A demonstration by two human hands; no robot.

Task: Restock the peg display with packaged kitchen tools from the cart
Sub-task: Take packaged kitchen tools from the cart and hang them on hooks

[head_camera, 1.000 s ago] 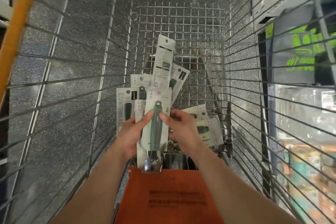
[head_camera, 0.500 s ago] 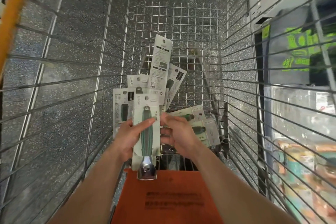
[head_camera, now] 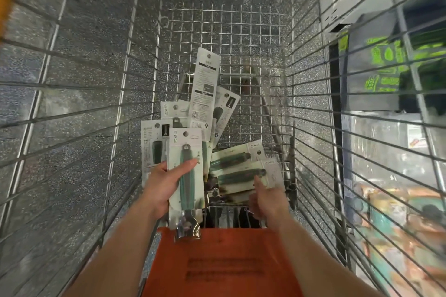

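I look down into a wire shopping cart (head_camera: pixel 309 108). My left hand (head_camera: pixel 161 185) grips a carded kitchen tool (head_camera: pixel 187 171) with a green handle and a metal head, thumb across the card's front. My right hand (head_camera: pixel 268 200) is beside it to the right, fingers apart and holding nothing, over two packaged green-handled tools (head_camera: pixel 239 171) lying sideways. Several more carded tools (head_camera: pixel 205 94) lean in a pile at the cart's near end. No peg display is in view.
The orange child-seat flap (head_camera: pixel 217 263) is just below my hands. Wire cart walls close in left and right. To the right, outside the cart, are blurred shelves with packaged goods (head_camera: pixel 398 212). Speckled grey floor shows through the wires.
My right hand has let go of the carded tool and moved right, over the sideways packages. The left hand keeps the tool and has shifted slightly left.
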